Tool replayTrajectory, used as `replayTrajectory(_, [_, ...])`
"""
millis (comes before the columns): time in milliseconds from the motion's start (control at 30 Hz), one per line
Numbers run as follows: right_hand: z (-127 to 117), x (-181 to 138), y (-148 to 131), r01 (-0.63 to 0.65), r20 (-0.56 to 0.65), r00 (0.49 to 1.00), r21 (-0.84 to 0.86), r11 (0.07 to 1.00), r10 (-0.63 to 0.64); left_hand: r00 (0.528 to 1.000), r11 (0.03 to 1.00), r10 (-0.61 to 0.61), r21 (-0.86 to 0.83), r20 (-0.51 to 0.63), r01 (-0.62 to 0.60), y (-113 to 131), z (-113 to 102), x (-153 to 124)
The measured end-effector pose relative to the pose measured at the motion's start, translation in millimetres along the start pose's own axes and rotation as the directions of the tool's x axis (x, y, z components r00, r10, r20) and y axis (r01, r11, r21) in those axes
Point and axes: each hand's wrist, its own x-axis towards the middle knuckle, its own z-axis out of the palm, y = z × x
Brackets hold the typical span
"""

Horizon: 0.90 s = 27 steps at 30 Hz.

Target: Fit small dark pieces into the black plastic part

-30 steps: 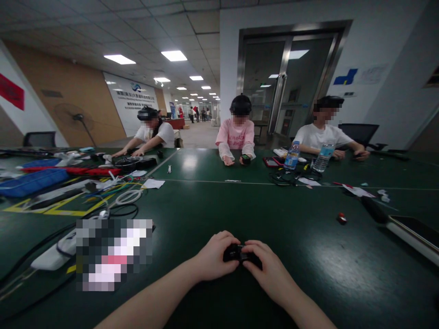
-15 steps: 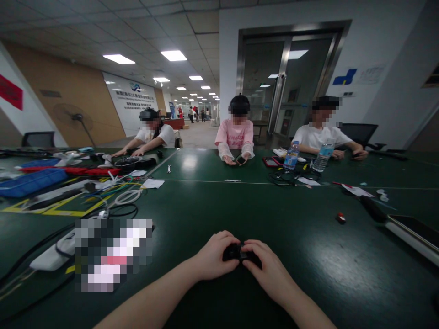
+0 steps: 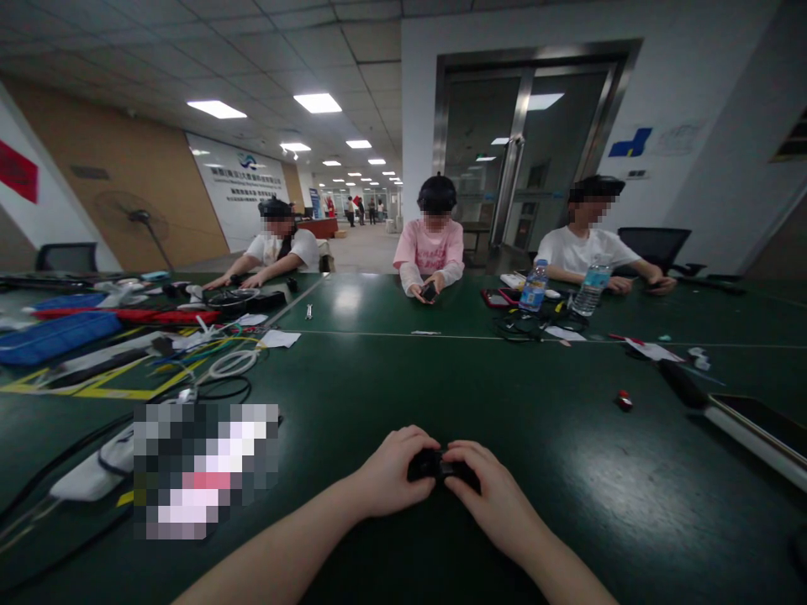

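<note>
Left hand (image 3: pixel 396 475) and right hand (image 3: pixel 503 497) are gripping a black gadget (image 3: pixel 429 461).
Each is clamping one end, at the near side of the green table (image 3: pixel 353 378); a red item (image 3: pixel 624 401) is lying beyond, to the right, two bottles (image 3: pixel 533 290) are standing farther off, and a person in pink (image 3: pixel 429 245) is holding a dark object (image 3: pixel 429 291).

Single view, worn on the head. Faces forward and down across the green bench (image 3: pixel 353 378). Nearest: left hand (image 3: pixel 398 472) and right hand (image 3: pixel 495 487), low centre, forearms (image 3: pixel 271 538) running in from the bottom edge. Wide field; seated people (image 3: pixel 430 244) opposite, glass doors (image 3: pixel 479 151) beyond, ceiling (image 3: pixel 252 42) along top.
</note>
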Motion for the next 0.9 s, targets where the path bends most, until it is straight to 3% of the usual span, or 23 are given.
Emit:
replayTrajectory(133, [-1.2,1.2,0.5,0.004,-0.047,0.999,0.073,0.997,0.0,1.0,1.0,-0.003,-0.011,-0.001,0.003,-1.5,1.1,-0.4])
replayTrajectory(267, [-3.7,4.2,7.9,-0.019,-0.151,0.987,0.244,0.97,0.058,1.0,0.999,-0.028,-0.02,0.006,0.029,-1.0,0.5,-1.0])
replayTrajectory(367, [-6.9,7.2,13.5,-0.047,-0.163,0.979,0.406,0.912,0.124,0.999,0.998,-0.045,-0.038,0.018,0.046,-1.5,0.2,-1.5])
replayTrajectory(633, [-19.1,6.0,10.4,-0.034,-0.203,0.914,0.823,0.567,0.351,0.999,0.999,-0.042,-0.021,0.02,0.042,-4.4,2.4,-0.3])
replayTrajectory(800, [-26.5,4.8,5.0,-0.014,-0.141,0.898,0.938,0.348,0.417,0.999,0.999,-0.034,-0.027,0.009,0.035,-4.5,2.2,-0.3])
replayTrajectory(900, [-30.0,4.3,2.6,-0.007,-0.121,0.89,0.961,0.278,0.44,1.0,0.999,-0.025,-0.022,0.002,0.025,-6.1,3.2,-0.1])
